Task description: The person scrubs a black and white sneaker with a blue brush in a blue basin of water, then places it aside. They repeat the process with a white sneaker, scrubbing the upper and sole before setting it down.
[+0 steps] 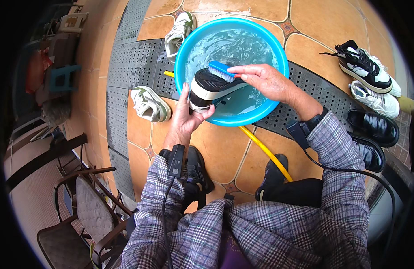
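A black sneaker with a white midsole is tilted over a blue plastic basin, its black outsole facing up. My left hand grips its heel end at the basin's near left rim. In my right hand is a scrub brush with a blue back, pale bristles and a red part near my fingers. Its bristles rest against the sneaker's sole. Cloudy water with ripples fills the lower part of the basin. The sneaker's upper is mostly hidden beneath the sole.
Two white-and-green sneakers stand left of the basin. At right are a black-and-white sneaker, white sneakers and black leather shoes. A yellow hose runs under the basin across orange tiles. Perforated grey mats cross the floor; a chair stands lower left.
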A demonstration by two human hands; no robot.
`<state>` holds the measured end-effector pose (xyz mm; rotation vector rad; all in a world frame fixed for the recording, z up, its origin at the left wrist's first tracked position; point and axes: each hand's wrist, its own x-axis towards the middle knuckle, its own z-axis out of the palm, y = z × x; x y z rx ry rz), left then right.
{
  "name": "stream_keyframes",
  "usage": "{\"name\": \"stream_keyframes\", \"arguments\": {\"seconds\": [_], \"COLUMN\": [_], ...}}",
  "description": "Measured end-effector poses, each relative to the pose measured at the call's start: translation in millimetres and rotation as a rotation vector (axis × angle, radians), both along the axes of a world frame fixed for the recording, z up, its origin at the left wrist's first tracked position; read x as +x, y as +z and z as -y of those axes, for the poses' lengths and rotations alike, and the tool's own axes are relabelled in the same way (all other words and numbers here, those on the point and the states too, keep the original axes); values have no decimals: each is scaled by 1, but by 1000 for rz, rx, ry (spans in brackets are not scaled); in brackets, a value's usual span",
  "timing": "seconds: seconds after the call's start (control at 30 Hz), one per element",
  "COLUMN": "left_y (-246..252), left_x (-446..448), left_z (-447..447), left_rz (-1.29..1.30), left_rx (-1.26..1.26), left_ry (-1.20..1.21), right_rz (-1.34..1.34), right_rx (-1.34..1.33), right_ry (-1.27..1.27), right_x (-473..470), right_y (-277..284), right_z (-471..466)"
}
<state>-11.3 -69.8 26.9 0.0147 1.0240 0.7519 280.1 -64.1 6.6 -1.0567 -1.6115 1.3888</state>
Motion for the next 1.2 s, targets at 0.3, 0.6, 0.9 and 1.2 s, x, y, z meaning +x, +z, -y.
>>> {"name": "stream_keyframes", "arguments": {"seconds": [0.3, 0.6, 0.9, 1.2], "left_y": [4, 10, 11, 4], "left_x": [2, 8, 20, 36], "left_z": [-5, 1, -5, 6], "left_rz": [-17, -424, -384, -256], "left_rx": [42, 294, 200, 74], "left_ry": [167, -52, 26, 316], "right_rz": [763, 356, 241, 599], "right_rx": [42, 127, 419, 173], "right_ry": [-235, -242, -377, -446], "right_x": [-3, -8, -43, -31], "right_y": [-44, -39, 5, -35], "right_z": [-32, -17, -10, -23]}}
